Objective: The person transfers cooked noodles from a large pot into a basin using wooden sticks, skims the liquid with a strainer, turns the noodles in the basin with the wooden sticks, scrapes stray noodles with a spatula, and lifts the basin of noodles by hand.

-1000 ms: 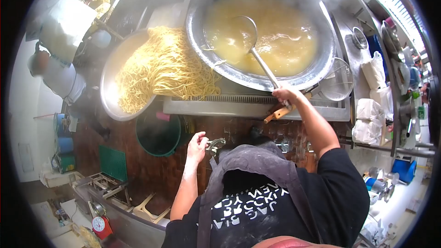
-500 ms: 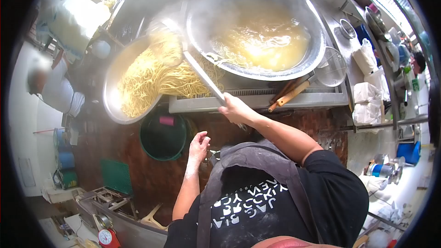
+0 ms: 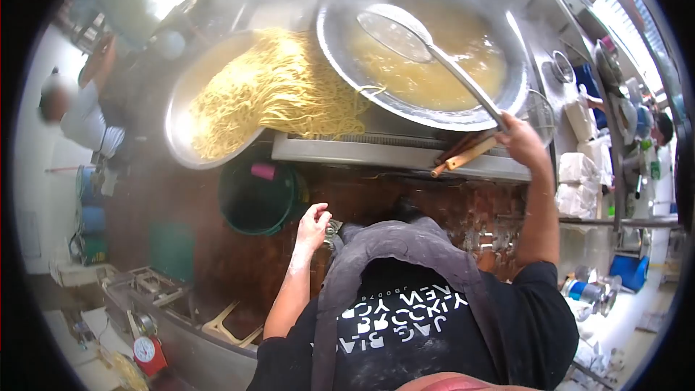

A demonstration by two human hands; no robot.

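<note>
My right hand [image 3: 523, 141] grips the metal handle of a large round skimmer [image 3: 398, 32], whose head is over the steaming pot [image 3: 427, 119] of cloudy yellowish liquid [image 3: 463, 65]. A few noodles hang on the pot's near left rim. Left of the pot, a big heap of yellow noodles [image 3: 275, 87] fills a metal bowl [image 3: 177, 127] and spreads past its right edge. My left hand [image 3: 313, 224] is held in front of my apron, its fingers loosely curled and apart, with nothing seen in it.
Wooden handles [image 3: 467, 156] of other tools lie at the stove's front edge [image 3: 391, 159]. A green bin [image 3: 260, 199] stands on the floor below the bowl. White bags [image 3: 577, 181] are at the right. Another person [image 3: 90, 119] is at the far left. Steam blurs the top.
My right hand first swung the skimmer left from the pot to the noodle heap, then brought it back right over the pot. My left hand has hardly moved.
</note>
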